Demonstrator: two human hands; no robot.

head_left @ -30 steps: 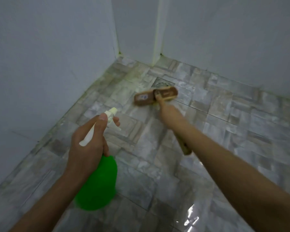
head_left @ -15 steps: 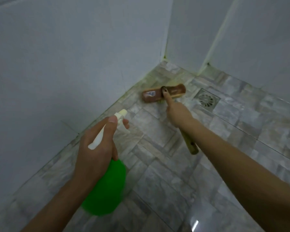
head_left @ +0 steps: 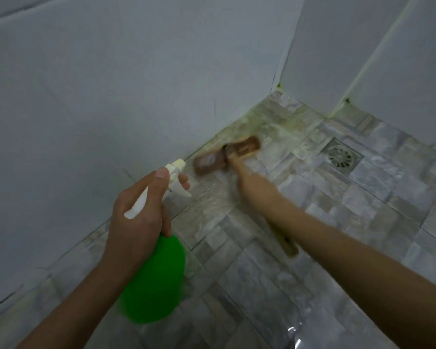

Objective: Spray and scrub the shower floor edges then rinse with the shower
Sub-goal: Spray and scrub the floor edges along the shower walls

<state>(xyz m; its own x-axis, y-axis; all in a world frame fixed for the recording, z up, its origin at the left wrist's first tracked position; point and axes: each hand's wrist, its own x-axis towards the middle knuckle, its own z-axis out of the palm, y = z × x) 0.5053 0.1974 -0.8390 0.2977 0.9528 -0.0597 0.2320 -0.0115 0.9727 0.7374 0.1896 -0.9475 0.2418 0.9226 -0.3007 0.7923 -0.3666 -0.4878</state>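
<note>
The left hand [head_left: 136, 217] sits at about 7 o'clock in the view. It is wrapped round the neck of the green spray bottle [head_left: 154, 280], thumb on top of the white head and one finger on the trigger. The nozzle points toward 1 o'clock, at the seam where the wall [head_left: 111, 96] meets the floor [head_left: 312, 248]. The bottle is probably light, thin plastic. It likely turns slick when wet, so the narrow neck under the trigger is the sound place to hold it.

The brush [head_left: 227, 154] lies just past the nozzle at 1 o'clock, its brown head flat on the tiles against the seam. The right hand [head_left: 252, 187] clamps its wooden handle close to the head. Motion blur hides how the fingers lie. The free end of the handle sticks back toward 5 o'clock under the forearm. The brush looks stiff and solid, and a grip low on the handle should give firm downward pressure.

The two hands are apart. The drain [head_left: 341, 156] sits at 3 o'clock from the brush head.
</note>
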